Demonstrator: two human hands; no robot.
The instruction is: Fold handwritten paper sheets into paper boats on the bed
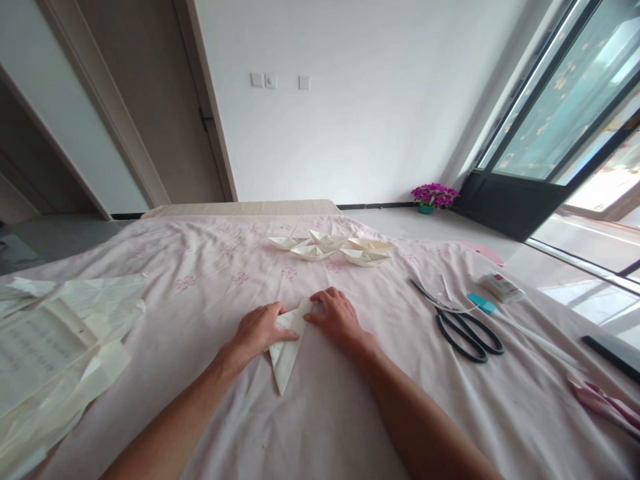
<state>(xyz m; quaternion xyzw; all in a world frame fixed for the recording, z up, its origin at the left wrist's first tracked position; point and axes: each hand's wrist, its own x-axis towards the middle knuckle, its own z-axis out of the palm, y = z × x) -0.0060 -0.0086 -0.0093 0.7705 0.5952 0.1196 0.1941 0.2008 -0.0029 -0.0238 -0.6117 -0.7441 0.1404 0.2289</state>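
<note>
A folded sheet of paper [286, 363] with writing on it lies on the pink cloth, its narrow point towards me. My left hand [261, 328] holds its left side, thumb across the top face and fingers at the far edge. On the upper right corner, my right hand [335, 317] pinches the paper between thumb and fingers. The fold under my palms is partly hidden. Beyond my hands stand several folded paper boats [317, 250] grouped close together.
Left lie crumpled sheets of paper [45, 347]. To the right are black-handled scissors [463, 333], a blue piece [481, 303], a small white pack [501, 287] and a dark flat object [613, 359]. Pink flowers [434, 195] stand on the floor by the glass door.
</note>
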